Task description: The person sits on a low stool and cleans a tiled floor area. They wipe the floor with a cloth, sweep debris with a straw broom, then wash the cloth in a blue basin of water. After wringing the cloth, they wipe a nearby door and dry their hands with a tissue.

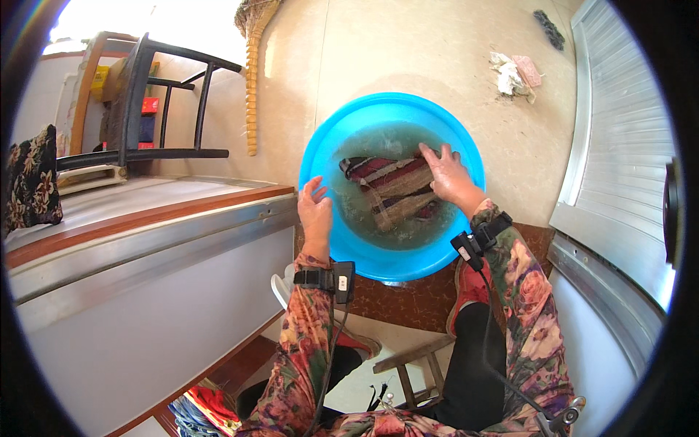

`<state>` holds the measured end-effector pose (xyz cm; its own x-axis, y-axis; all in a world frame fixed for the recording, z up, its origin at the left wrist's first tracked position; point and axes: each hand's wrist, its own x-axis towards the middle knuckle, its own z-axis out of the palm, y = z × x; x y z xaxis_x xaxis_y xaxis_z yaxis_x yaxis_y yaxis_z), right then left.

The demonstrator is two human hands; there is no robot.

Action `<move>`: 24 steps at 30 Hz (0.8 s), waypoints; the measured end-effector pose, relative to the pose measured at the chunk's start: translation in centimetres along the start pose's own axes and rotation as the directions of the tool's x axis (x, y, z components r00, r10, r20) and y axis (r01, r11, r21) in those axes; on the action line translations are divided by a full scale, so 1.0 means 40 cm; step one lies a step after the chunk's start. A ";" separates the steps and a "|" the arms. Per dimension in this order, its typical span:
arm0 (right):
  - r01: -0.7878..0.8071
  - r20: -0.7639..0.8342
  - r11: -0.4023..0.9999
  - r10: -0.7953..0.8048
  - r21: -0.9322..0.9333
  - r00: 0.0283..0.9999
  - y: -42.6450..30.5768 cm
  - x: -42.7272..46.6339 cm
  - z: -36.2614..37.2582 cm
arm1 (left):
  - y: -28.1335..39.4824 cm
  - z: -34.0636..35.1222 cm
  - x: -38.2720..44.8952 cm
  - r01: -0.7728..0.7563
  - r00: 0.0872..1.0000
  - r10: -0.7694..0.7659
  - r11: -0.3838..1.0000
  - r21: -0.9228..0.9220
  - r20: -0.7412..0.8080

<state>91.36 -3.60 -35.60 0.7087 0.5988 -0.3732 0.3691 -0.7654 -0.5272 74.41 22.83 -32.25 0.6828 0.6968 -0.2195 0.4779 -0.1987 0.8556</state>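
Observation:
A blue plastic basin [314, 158] on the floor holds cloudy grey water [393, 139]. Partly submerged in it is a folded striped cloth [396, 185] in dark red, brown and black. My right hand [450, 177] reaches in over the basin's right side, at the cloth's right end. Its fingers are spread, and whether they press on the fabric is unclear. Over the left rim, my left hand [315, 216] hangs apart from the cloth, fingers loosely bent and nothing in them. Both wrists carry strapped black devices over floral sleeves.
A metal-framed doorway has a silvery door panel [617, 136] on the right and a wood-edged ledge [164, 213] on the left. Crumpled tissues [513, 74] lie on the tiles beyond the basin. A broom [252, 82], a black-framed chair [202, 104] and a low wooden stool [415, 360] are around me.

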 end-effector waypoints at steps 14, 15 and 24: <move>0.205 0.023 0.960 -0.204 -0.189 0.979 -0.033 0.007 0.038 | -0.097 0.195 -0.078 0.241 0.957 -0.285 0.878 0.413 0.047; 0.200 0.051 0.962 -0.194 -0.185 0.980 -0.036 0.014 0.018 | -0.107 0.172 -0.068 0.289 0.948 -0.317 0.879 0.381 0.014; -0.029 -0.125 0.999 0.026 -0.024 0.992 -0.051 -0.003 0.079 | -0.085 0.131 -0.070 0.570 0.819 -0.567 0.791 -0.223 0.085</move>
<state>88.63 -1.37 -36.89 0.7878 0.5445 -0.2880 0.3626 -0.7878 -0.4978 73.78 17.95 -37.00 0.3353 0.6252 -0.7048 0.6441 0.3938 0.6558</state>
